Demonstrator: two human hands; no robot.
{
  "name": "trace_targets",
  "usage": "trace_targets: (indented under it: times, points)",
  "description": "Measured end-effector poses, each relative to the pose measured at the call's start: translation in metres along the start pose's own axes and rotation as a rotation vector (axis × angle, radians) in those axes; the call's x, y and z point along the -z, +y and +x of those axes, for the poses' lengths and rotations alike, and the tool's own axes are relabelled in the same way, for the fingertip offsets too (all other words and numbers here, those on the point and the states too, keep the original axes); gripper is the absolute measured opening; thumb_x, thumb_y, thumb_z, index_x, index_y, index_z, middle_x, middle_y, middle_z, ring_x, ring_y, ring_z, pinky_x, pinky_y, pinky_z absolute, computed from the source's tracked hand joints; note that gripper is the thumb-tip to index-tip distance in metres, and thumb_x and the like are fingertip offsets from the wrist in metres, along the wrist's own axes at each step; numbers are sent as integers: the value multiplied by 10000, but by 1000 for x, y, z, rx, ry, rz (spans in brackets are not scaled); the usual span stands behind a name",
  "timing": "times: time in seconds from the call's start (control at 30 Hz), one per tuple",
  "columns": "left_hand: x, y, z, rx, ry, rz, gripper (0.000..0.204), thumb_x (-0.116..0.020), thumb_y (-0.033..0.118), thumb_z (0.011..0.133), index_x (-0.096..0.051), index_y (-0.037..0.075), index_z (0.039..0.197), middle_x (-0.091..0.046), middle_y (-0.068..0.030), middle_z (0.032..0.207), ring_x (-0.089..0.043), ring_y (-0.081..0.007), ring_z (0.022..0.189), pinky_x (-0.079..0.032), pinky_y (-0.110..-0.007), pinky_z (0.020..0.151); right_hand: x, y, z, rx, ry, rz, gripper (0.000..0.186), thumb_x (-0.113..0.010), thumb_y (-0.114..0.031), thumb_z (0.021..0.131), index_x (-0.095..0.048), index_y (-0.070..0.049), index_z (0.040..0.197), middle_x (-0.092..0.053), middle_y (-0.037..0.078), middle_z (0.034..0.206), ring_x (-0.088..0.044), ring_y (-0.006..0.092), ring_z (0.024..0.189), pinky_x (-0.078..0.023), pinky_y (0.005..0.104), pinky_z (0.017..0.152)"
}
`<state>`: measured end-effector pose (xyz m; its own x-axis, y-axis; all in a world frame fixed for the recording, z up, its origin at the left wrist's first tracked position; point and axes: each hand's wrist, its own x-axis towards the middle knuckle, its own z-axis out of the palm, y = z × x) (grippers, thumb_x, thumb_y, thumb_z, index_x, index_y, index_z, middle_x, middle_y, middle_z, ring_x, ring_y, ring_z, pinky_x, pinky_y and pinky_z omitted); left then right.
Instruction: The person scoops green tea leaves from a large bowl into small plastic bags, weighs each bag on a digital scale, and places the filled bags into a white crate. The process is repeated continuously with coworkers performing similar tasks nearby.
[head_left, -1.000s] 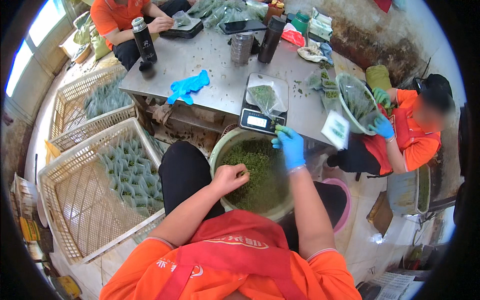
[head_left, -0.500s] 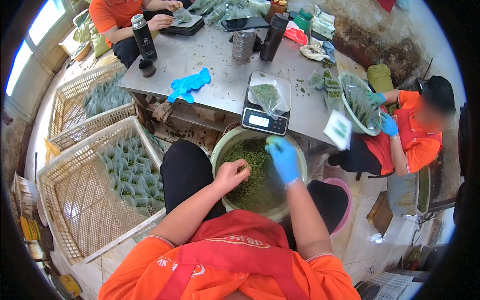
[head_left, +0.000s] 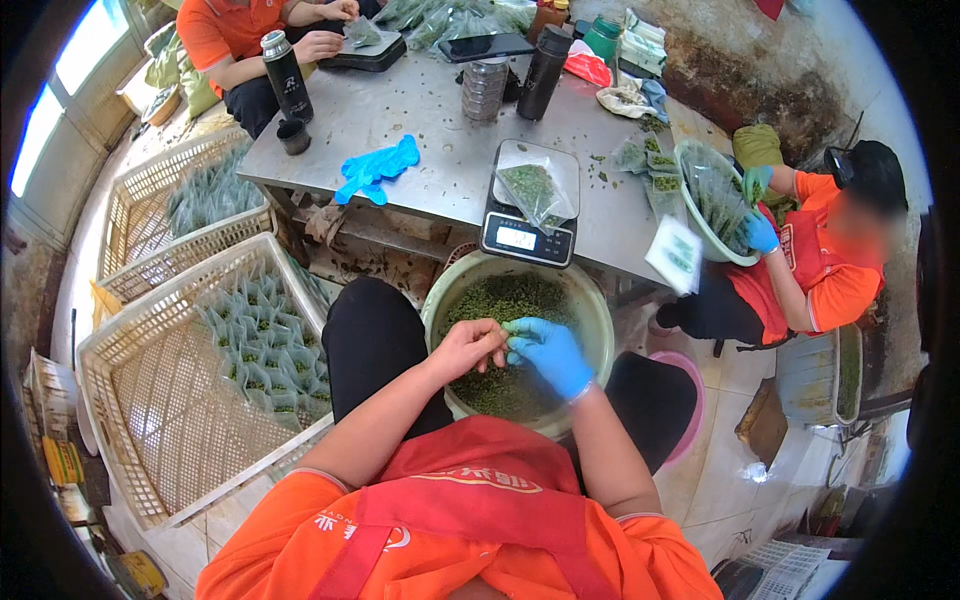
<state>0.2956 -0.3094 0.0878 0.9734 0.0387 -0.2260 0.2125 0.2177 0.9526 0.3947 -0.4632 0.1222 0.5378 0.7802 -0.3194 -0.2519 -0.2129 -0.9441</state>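
Head view: left hand [head_left: 468,350] and gloved right hand [head_left: 552,357] together over the tub [head_left: 603,335]!
Fingers curled close, any grip impossible to tell; green bits [head_left: 518,298] lie inside, below the desk's near edge [head_left: 440,212]. Work within the rim, catching spills.

The left one of two fisheye cameras is riding on the person's head, looking steeply down from close above and facing forward; the red apron [head_left: 470,512] is filling the near lower edge; the left hand [head_left: 467,348] and right hand [head_left: 550,354] are sitting close by, near the centre, over the tub [head_left: 599,335]; the metal table [head_left: 442,165] is stretching farther off beyond them; straight edges are bending toward the view's dark rim.
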Motion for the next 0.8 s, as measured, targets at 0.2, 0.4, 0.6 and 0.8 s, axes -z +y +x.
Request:
trace_targets:
  times: [0.2,0.4,0.6,0.8]
  points:
    - [-4,-15,-1,-158,232,532,217,-608,271,763,-580,68,691,-576,-91,560,-541,-180,464,-436,-307,469,-6,3,-7,-20,46,-272,97,-576,-69,832,-588,-23,916,-607,49,714,-572,97,568,-483,242,523]
    - [6,2,-3,-378,535,941,177,-631,232,661,-574,67,636,-543,-123,535,-576,-300,523,-459,-388,491,-1,20,-29,-252,4,-224,74,-558,-61,835,-560,-6,885,-628,89,713,-595,137,525,-499,252,499]
    - [-3,-7,0,-276,338,774,208,-601,270,749,-603,61,736,-578,-126,592,-584,-308,552,-465,-385,530,25,15,-21,-95,147,239,165,-533,14,826,-564,9,988,-635,128,875,-643,193,708,-557,306,619]
    - [-11,-11,6,181,-36,173,256,-500,280,908,-576,36,932,-651,-36,702,-525,-96,488,-433,-242,453,30,26,-17,6,217,189,171,-520,37,825,-564,19,989,-627,123,886,-643,202,719,-560,313,644]
